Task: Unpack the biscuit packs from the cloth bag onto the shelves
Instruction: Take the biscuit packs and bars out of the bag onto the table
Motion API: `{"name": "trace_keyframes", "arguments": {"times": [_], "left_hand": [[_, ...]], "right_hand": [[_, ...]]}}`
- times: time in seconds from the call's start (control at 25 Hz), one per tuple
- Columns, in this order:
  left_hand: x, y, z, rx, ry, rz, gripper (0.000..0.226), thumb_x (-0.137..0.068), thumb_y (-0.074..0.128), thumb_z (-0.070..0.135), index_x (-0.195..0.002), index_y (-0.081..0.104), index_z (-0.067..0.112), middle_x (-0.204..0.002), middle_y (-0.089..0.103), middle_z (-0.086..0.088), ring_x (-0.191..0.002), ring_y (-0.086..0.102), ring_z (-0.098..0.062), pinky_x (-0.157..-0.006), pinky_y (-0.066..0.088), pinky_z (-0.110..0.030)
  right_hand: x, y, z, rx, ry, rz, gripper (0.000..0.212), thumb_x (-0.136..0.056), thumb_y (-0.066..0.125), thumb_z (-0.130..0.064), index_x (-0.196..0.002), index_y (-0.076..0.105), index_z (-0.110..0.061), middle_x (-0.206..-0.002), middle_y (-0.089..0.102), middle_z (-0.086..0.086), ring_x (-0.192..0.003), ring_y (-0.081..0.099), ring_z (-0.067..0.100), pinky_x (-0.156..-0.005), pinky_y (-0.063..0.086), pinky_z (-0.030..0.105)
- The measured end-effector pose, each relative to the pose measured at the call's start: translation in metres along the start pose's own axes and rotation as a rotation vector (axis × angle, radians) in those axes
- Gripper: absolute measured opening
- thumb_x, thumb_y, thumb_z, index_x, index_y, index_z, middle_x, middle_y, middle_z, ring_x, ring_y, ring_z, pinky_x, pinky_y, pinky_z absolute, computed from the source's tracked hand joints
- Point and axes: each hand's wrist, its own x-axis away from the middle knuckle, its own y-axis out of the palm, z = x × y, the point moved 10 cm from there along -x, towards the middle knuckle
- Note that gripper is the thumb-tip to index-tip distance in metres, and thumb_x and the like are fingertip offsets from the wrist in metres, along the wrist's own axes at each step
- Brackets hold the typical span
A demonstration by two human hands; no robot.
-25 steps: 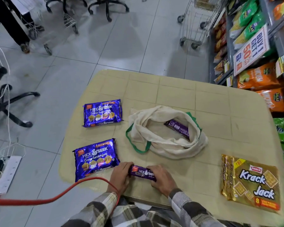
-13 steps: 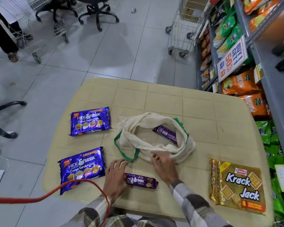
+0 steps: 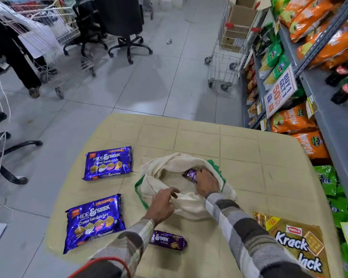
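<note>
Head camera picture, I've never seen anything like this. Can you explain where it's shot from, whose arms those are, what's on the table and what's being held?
There is no machine here: a person wears one wide-angle camera on the head, looking down at their own two arms. On the beige table lie a cream cloth bag, two large blue Hide & Seek packs, one slim purple pack near the front edge, and a golden Krack Jack pack. The left hand rests on the bag's cloth. The right hand reaches inside the bag, its grip on a second purple pack. Stocked shelves stand to the right.
</note>
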Motion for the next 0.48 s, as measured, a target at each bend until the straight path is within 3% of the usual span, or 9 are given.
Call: {"name": "trace_keyframes", "arguments": {"times": [0.12,0.24,0.4,0.48], "left_hand": [[0.004,0.001,0.009,0.138,-0.042,0.053,0.041,-0.079,0.052,-0.001,-0.112,0.061,0.022,-0.100,0.066,0.003,-0.091,0.062,-0.015,-0.078,0.047,-0.015],[0.009,-0.002,0.003,0.265,-0.113,0.119,0.038,-0.084,0.057,-0.001,-0.116,0.059,0.020,-0.107,0.065,-0.005,-0.092,0.063,-0.020,-0.070,0.049,-0.012],[0.013,-0.010,-0.002,0.290,-0.127,0.201,0.062,-0.081,0.071,0.010,-0.137,0.046,0.019,-0.130,0.051,-0.002,-0.109,0.053,-0.018,-0.092,0.045,-0.027],[0.013,-0.014,0.006,0.310,-0.089,0.221,0.074,-0.077,0.079,0.019,-0.142,0.042,0.023,-0.134,0.046,0.006,-0.119,0.045,-0.013,-0.102,0.039,-0.032]], "right_hand": [[0.006,-0.003,-0.003,0.020,-0.042,0.024,0.048,-0.084,0.064,-0.015,-0.130,0.054,-0.019,-0.127,0.062,0.002,-0.116,0.058,0.024,-0.095,0.051,0.038],[0.021,-0.021,-0.013,-0.126,-0.140,0.148,0.049,-0.077,0.068,-0.018,-0.124,0.056,-0.029,-0.122,0.063,-0.006,-0.113,0.058,0.021,-0.097,0.048,0.036],[0.044,-0.044,-0.006,-0.708,-0.112,0.150,0.048,-0.072,0.076,-0.021,-0.115,0.056,-0.027,-0.105,0.067,-0.008,-0.099,0.064,0.014,-0.083,0.052,0.023],[0.058,-0.056,0.009,-1.010,-0.018,0.189,0.054,-0.071,0.080,-0.007,-0.116,0.054,-0.023,-0.101,0.068,-0.008,-0.098,0.067,0.012,-0.080,0.051,0.012]]}}
